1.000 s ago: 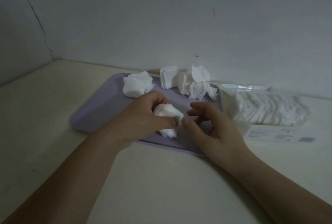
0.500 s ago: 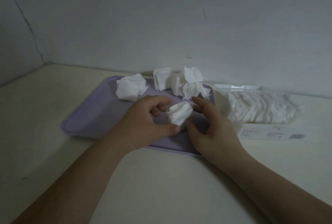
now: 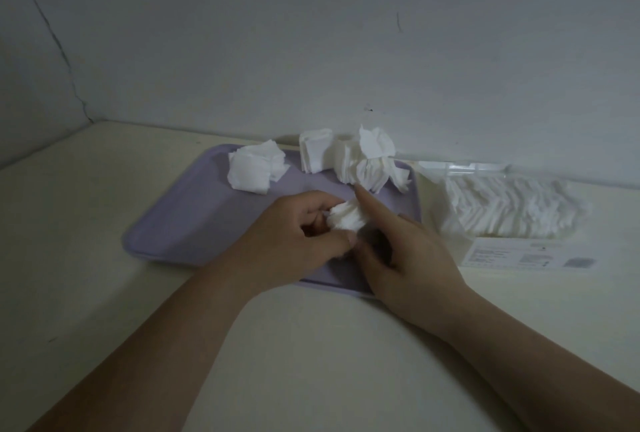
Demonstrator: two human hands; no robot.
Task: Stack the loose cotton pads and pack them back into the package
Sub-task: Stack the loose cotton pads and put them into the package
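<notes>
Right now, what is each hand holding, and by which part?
The left hand grips a small stack of cotton pads by its left side; the right hand presses a forefinger against its right side.

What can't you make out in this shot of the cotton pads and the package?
Head view:
Pad count in the bunch of cotton pads: covered by the left hand.
Whether the right hand pinches it or only touches: its thumb is partly hidden.
Package label print: too small, dim.
</notes>
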